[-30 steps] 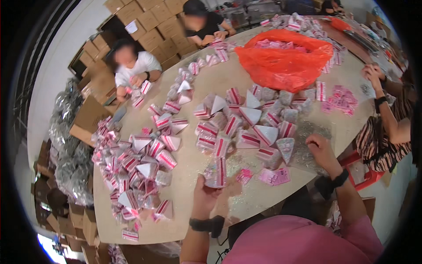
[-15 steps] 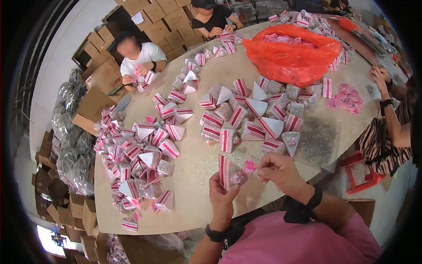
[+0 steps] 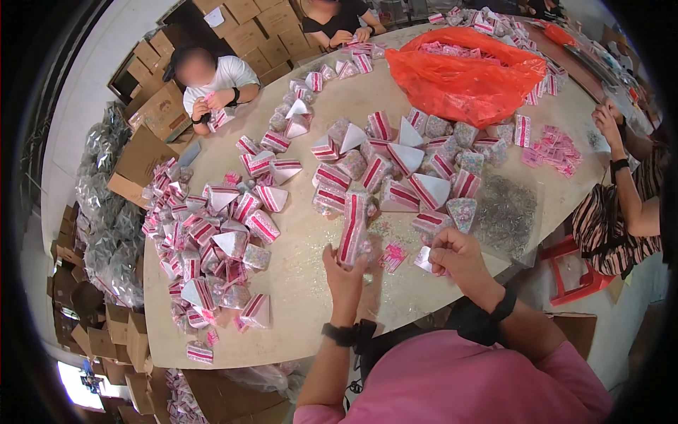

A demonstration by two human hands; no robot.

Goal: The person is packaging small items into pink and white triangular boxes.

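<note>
My left hand [image 3: 344, 277] grips a wedge-shaped, cake-slice-like piece [image 3: 352, 230] with white and dark pink stripes, held upright over the table. Small pink printed tags [image 3: 393, 256] show just to its right; whether they hang from it or lie on the table I cannot tell. In a pinch, my right hand [image 3: 458, 260] holds a small whitish, shiny piece [image 3: 424, 259] beside these tags. Beyond both hands lies a group of similar striped wedges [image 3: 402, 194], many in clear wrap. A clear bag of thin dark metal pins [image 3: 510, 218] lies right of them.
A large heap of striped wedges [image 3: 219, 244] covers the table's left. Farther back stands a red plastic bag [image 3: 462, 85] of pink tags, with loose pink tags [image 3: 554, 150] to its right. Co-workers sit around the table [image 3: 304, 311]. Cardboard boxes [image 3: 152, 116] and a red stool [image 3: 572, 272] stand beyond.
My left hand has raised the striped wedge and turned it more upright. My right hand has moved slightly right, away from the wedge, and a whitish piece now shows in its fingers.
</note>
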